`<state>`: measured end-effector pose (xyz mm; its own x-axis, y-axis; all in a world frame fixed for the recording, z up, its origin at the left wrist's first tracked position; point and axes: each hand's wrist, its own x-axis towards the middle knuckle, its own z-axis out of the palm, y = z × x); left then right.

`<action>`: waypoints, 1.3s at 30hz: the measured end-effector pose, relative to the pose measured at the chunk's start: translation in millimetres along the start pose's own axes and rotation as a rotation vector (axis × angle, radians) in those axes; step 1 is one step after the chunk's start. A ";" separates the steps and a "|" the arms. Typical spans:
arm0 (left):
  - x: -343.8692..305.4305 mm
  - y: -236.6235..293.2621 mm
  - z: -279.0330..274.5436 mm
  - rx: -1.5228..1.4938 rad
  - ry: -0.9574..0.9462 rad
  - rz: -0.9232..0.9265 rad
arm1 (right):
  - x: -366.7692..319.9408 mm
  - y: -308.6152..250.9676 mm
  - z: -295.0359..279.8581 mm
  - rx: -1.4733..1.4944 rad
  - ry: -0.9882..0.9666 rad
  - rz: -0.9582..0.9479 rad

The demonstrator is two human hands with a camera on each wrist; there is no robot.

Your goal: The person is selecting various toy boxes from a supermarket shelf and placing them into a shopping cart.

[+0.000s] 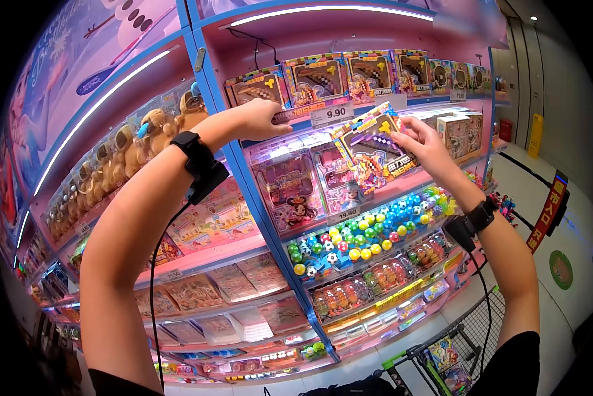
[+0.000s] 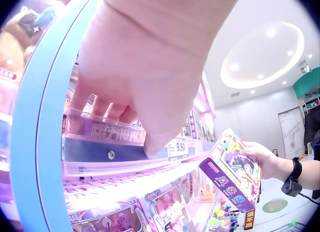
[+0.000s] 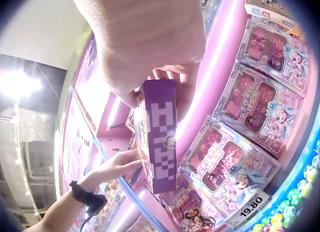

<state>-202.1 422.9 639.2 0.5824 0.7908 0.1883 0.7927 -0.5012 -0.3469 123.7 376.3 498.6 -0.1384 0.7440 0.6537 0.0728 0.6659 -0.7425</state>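
My right hand (image 1: 428,146) pinches a yellow and purple toy box (image 1: 375,148) by its right edge, out in front of the shelves and tilted. In the right wrist view its purple side (image 3: 162,137) faces the camera. My left hand (image 1: 260,120) is at the upper shelf, before the leftmost of a row of similar boxes (image 1: 316,79). The left wrist view shows the fingers (image 2: 100,107) behind the shelf's clear front lip (image 2: 90,126) and the thumb in front of it, beside the 9.90 price tag (image 2: 180,147).
Below are pink toy boxes (image 1: 290,188), a bin of coloured balls (image 1: 369,234) and lower shelves of goods. A blue post (image 1: 243,178) divides the shelving, with plush toys (image 1: 121,155) on its left. A cart (image 1: 441,360) stands at the lower right.
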 end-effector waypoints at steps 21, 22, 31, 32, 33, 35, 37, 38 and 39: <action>0.7 -12.0 17.5 -0.090 0.289 0.141 | -14.9 3.1 2.2 0.062 0.072 0.018; -0.1 -10.3 17.5 -0.091 0.293 0.137 | -14.7 4.1 3.5 0.063 0.085 0.013; -7.5 -8.7 26.4 -0.058 0.321 0.084 | -20.8 -2.1 8.3 0.124 0.075 0.000; -9.6 -8.8 27.5 -0.072 0.351 0.098 | -23.1 -1.8 8.0 0.132 0.066 0.012; -10.7 -9.4 27.5 -0.082 0.382 0.113 | -24.8 -1.1 8.3 0.142 0.058 0.021; -12.1 -11.0 26.2 -0.085 0.365 0.099 | -27.7 -5.2 13.1 0.174 0.045 0.025; -12.2 -13.7 22.9 -0.086 0.373 0.072 | -26.6 -3.2 14.7 0.181 0.044 0.017; -12.3 -14.8 20.8 -0.088 0.384 0.086 | -25.4 -2.9 15.3 0.181 0.044 0.016; -13.3 -14.5 19.0 -0.102 0.417 0.098 | -23.6 -1.4 15.8 0.176 0.052 0.008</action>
<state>-224.8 426.3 624.3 0.6618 0.5388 0.5213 0.7319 -0.6151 -0.2932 111.3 356.9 481.9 -0.0871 0.7539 0.6512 -0.1011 0.6436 -0.7586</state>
